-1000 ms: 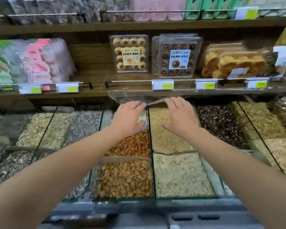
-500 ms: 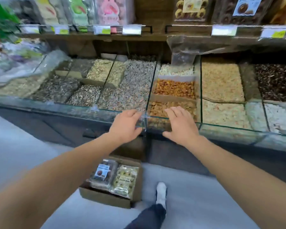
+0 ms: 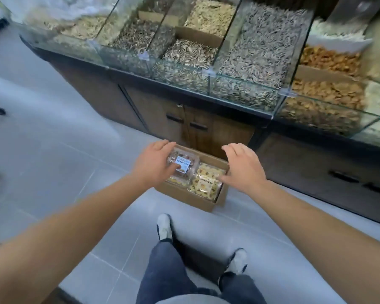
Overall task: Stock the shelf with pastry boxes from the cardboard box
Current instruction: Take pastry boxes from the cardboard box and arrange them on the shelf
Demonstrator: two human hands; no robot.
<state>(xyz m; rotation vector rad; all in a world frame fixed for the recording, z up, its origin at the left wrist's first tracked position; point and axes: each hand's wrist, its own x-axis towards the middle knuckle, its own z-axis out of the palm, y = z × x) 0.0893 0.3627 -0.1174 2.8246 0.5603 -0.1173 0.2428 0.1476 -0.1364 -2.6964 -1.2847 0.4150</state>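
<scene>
A brown cardboard box stands on the grey floor against the cabinet. Two clear plastic pastry boxes lie in it: one with dark pastries and a blue label on the left, one with yellow pastries on the right. My left hand hovers over the dark pastry box with spread fingers, thumb over its label; contact is unclear. Spread and holding nothing, my right hand is above the cardboard box's right edge, beside the yellow pastry box. The shelf is out of view.
Glass bins of seeds and nuts jut out above the cardboard box, on a wooden cabinet with doors. My legs in jeans and white shoes stand just behind the box on grey tiles.
The view has swung down from the shelf and bins to the floor. Both hands have dropped from the bin's glass edge to just above the cardboard box.
</scene>
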